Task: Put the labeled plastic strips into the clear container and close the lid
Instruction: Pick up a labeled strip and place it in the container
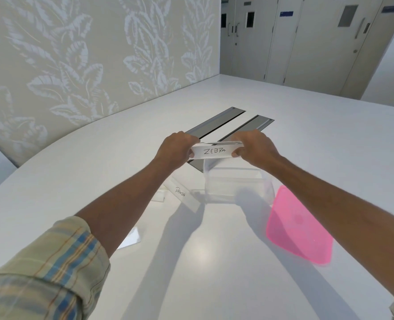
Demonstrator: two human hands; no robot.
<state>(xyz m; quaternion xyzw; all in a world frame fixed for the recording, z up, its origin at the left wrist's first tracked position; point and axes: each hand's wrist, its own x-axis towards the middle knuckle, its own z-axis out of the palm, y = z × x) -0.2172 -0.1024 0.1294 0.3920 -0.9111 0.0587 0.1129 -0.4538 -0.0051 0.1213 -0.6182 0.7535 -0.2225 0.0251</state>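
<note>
A clear plastic strip labeled ZEBRA (215,151) is held level in the air between both hands. My left hand (175,147) pinches its left end and my right hand (252,146) pinches its right end. Just below and toward me stands the clear container (236,186), open, with nothing visible inside. Its pink lid (298,226) lies flat on the table to the container's right. A second strip labeled PANDA (182,193) lies on the table left of the container. Another clear strip (129,239) shows beside my left forearm, partly hidden.
The white table (198,262) has two dark metal cable hatches (219,122) set in its top behind my hands. A leaf-patterned wall (75,54) runs along the left, and grey doors (318,42) stand at the far right.
</note>
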